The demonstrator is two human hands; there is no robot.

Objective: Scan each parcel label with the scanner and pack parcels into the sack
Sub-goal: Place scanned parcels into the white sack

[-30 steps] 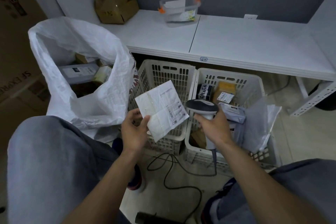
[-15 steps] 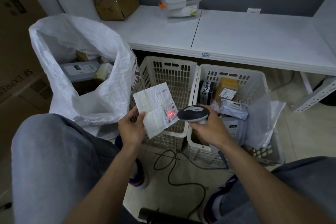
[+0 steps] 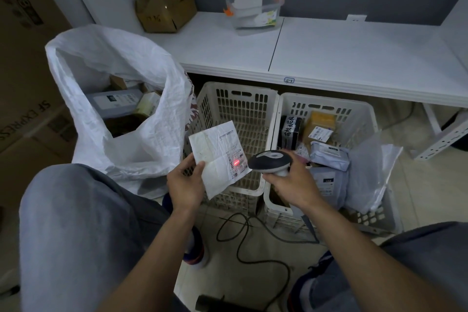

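Note:
My left hand (image 3: 186, 183) pinches a flat white parcel (image 3: 216, 157) by its lower left corner, label side facing me. My right hand (image 3: 291, 182) grips the grey handheld scanner (image 3: 269, 161), its head pointing left at the label. A red scan spot glows on the barcode at the parcel's right edge, a few centimetres from the scanner. The white woven sack (image 3: 121, 99) stands open at the left with several parcels inside. More parcels, among them a yellow one (image 3: 319, 123) and a grey mailer (image 3: 329, 154), lie in the right basket (image 3: 359, 114).
A second white slotted basket (image 3: 235, 109) stands between the sack and the right basket. The scanner cable (image 3: 243, 240) loops on the floor between my knees. A white bench (image 3: 342, 58) runs behind, carrying a clear tub (image 3: 254, 11) and cardboard boxes (image 3: 164, 5).
My right hand swung the scanner left, up to the parcel's label, and the red scan light came on. My left hand lowered and tilted the parcel slightly.

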